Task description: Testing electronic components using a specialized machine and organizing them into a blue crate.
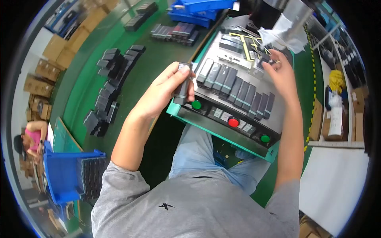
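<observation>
My left hand [163,86] is closed round a dark, oblong block [181,93], held upright just off the left edge of the machine's metal top. The thumb lies across the block's pale-marked upper end. Over the far right of that top, my right hand [283,74] bends its thumb and fingers about a small dark piece [263,60], whose kind I cannot make out. Below those fingers sits a small metal fixture [257,70]. Between my hands, a slanting row of several similar dark blocks [230,82] with light bands lies on the metal top.
Green buttons [196,104] and a red button [233,121] line the machine's front. More dark blocks [106,97] stand in groups on the green surface at left. Blue trays [194,14] are at the back, a blue bin [65,174] lower left. Another person [33,137] sits far left.
</observation>
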A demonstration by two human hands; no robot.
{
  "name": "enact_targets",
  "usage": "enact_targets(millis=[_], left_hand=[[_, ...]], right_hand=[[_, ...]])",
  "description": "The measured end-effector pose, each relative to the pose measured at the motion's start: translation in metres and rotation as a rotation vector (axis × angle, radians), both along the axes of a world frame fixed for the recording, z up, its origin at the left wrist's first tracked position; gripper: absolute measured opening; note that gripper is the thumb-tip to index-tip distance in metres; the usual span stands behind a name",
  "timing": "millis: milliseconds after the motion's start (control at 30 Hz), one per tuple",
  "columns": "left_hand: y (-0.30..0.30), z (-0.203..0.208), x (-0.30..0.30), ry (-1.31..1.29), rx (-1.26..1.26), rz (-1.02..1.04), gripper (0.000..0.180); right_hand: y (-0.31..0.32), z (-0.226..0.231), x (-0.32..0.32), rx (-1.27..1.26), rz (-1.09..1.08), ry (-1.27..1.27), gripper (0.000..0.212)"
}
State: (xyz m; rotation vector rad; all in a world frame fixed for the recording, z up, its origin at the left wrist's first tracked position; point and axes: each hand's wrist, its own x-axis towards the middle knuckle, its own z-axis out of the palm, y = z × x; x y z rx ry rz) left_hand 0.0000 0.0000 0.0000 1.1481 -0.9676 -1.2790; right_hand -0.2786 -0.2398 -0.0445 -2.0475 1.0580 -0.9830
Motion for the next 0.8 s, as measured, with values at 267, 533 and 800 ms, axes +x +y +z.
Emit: enact_targets(millis=[267, 533, 800], left_hand=[[-0.107, 0.003, -0.041, -0.353, -0.223, -0.073, 0.04], [-0.205, -0.029, -0.084, -0.027, -0.121, -0.112, 0.04], [-0.232, -0.025, -0.076, -0.867, -0.305, -0.156, 0.055]], right_hand=[[-0.009, 0.015, -0.021, 0.084, 0.042, -0.063, 0.041], [0.093, 0.006, -0.088, 0.19, -0.185, -0.503, 0.04], [0.188, -0.026, -0.142, 0.385, 0.021, -0.642, 0.036]])
